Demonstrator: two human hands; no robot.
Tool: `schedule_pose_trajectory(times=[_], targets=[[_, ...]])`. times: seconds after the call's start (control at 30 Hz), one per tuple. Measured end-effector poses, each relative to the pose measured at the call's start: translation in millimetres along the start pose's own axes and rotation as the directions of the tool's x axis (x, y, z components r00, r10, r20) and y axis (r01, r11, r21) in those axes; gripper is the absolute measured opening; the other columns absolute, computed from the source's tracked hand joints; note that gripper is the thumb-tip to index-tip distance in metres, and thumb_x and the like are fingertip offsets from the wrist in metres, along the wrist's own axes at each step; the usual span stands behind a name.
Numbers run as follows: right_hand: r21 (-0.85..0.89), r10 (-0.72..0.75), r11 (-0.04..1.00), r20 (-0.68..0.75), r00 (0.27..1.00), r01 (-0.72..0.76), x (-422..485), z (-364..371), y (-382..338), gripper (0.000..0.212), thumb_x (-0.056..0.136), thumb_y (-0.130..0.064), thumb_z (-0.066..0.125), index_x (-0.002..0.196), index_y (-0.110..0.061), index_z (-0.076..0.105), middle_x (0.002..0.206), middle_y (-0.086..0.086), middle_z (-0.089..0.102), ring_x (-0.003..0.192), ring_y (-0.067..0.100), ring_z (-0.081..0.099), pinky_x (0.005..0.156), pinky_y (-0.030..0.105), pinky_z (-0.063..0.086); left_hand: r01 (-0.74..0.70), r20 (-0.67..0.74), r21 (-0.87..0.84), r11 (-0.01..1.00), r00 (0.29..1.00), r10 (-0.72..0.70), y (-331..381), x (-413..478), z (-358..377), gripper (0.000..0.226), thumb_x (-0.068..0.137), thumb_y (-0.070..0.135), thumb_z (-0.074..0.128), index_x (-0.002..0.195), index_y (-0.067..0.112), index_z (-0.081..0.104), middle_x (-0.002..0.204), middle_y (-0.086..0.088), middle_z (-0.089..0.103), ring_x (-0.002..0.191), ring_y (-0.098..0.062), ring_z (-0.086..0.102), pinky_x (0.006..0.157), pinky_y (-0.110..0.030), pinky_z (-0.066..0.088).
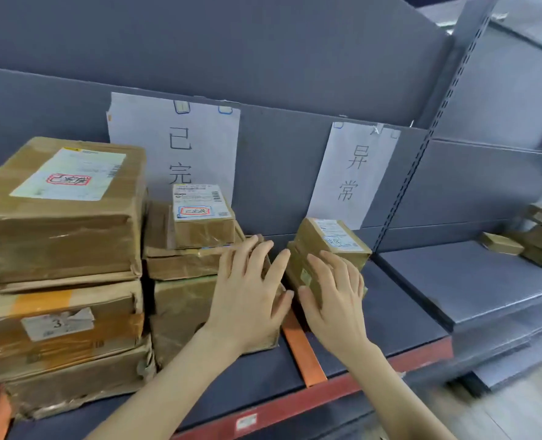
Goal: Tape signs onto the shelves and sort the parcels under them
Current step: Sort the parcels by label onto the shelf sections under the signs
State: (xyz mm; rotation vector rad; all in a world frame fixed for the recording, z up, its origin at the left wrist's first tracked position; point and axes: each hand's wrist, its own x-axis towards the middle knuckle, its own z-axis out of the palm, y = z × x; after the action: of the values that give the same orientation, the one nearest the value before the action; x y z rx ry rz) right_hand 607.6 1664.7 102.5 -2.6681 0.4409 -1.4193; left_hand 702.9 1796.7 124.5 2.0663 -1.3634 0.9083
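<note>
A grey shelf (400, 312) with a red front edge (295, 404) carries brown cardboard parcels, and two white paper signs are taped to its back panel. The left sign (174, 144) hangs at about eleven o'clock from the hands, its lower part hidden behind the parcels. The right sign (352, 173) hangs at about one o'clock, just beside a slotted upright (422, 147). At nine o'clock stands a tall stack whose top parcel (63, 211) bears a white label with a red stamp. Next to it is a middle stack (181, 312), topped by a small labelled parcel (203, 217), under the left sign. The left hand (247, 290) lies flat against the right corner of this middle stack, fingers straight and spread, gripping nothing. Under the right sign sit two small parcels (330, 239), one on the other, the upper one tilted. The right hand (336, 300) rests on their front face with fingers stretched out and spread, not curled round them. An orange strip (301, 350) lies on the shelf between the two wrists, running toward six o'clock. At three o'clock, on the neighbouring shelf, lie a few more parcels (539, 242), well apart from the hands.
</note>
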Motion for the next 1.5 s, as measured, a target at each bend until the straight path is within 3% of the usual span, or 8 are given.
schedule_pose_trajectory(times=[0.2,0.4,0.57,1.0,1.2,1.4,1.5], targets=[[-0.082,0.063,0.995,0.042,0.997,-0.059,-23,-44,77,0.04,0.083,-0.03,0.045,0.121,-0.019,0.044,0.12,0.014,0.057,0.111,0.026,0.041,0.092,0.055,0.041,-0.003,0.119,-0.063,0.998,0.993,0.01,70,20,46,0.049,0.078,0.04,0.045,0.12,0.013,0.049,0.116,-0.016,0.06,0.117,-0.032,0.042,0.087,-0.052,0.046],[-0.213,0.127,0.97,0.036,0.991,-0.117,-68,-109,175,0.041,0.085,-0.034,0.044,0.123,-0.018,0.045,0.117,0.012,0.059,0.109,0.024,0.043,0.09,0.048,0.043,-0.019,0.209,-0.133,0.991,0.977,0.047,167,41,98,0.053,0.079,0.041,0.041,0.116,0.008,0.063,0.116,-0.016,0.061,0.115,-0.031,0.042,0.084,-0.05,0.048],[-0.326,0.236,0.92,0.019,0.971,-0.218,-109,-177,256,0.041,0.086,-0.035,0.042,0.123,-0.018,0.044,0.115,0.012,0.059,0.107,0.024,0.042,0.088,0.05,0.044,-0.099,0.248,-0.182,0.978,0.958,0.143,258,60,138,0.054,0.078,0.041,0.04,0.114,0.009,0.065,0.113,-0.015,0.063,0.109,-0.034,0.056,0.083,-0.047,0.049],[-0.524,0.556,0.655,-0.153,0.817,-0.544,-208,-305,369,0.043,0.081,-0.037,0.042,0.121,-0.02,0.045,0.112,0.011,0.061,0.102,0.026,0.047,0.082,0.047,0.047,-0.325,0.286,-0.436,0.839,0.834,0.472,440,94,228,0.052,0.078,0.041,0.04,0.11,0.009,0.065,0.112,-0.017,0.063,0.104,-0.036,0.06,0.08,-0.045,0.05],[-0.583,0.645,0.532,-0.191,0.74,-0.614,-230,-337,436,0.043,0.083,-0.039,0.041,0.122,-0.02,0.045,0.112,0.012,0.061,0.098,0.037,0.059,0.082,0.049,0.047,-0.381,0.227,-0.55,0.743,0.788,0.572,517,112,287,0.046,0.077,0.041,0.04,0.113,0.015,0.048,0.111,-0.016,0.063,0.103,-0.035,0.059,0.078,-0.043,0.051],[-0.62,0.666,0.462,-0.229,0.71,-0.634,-212,-360,538,0.04,0.084,-0.039,0.041,0.119,-0.021,0.046,0.111,0.011,0.062,0.1,0.029,0.053,0.079,0.049,0.049,-0.391,0.237,-0.579,0.716,0.759,0.606,595,174,359,0.051,0.078,0.04,0.04,0.107,0.008,0.067,0.11,-0.017,0.064,0.101,-0.037,0.061,0.075,-0.045,0.052],[-0.635,0.671,0.433,-0.246,0.699,-0.64,-194,-374,589,0.038,0.084,-0.038,0.042,0.117,-0.019,0.049,0.109,0.012,0.063,0.098,0.033,0.059,0.078,0.051,0.05,-0.397,0.211,-0.591,0.702,0.764,0.61,632,211,391,0.051,0.078,0.04,0.04,0.105,0.008,0.068,0.108,-0.017,0.064,0.1,-0.036,0.062,0.074,-0.045,0.052]])
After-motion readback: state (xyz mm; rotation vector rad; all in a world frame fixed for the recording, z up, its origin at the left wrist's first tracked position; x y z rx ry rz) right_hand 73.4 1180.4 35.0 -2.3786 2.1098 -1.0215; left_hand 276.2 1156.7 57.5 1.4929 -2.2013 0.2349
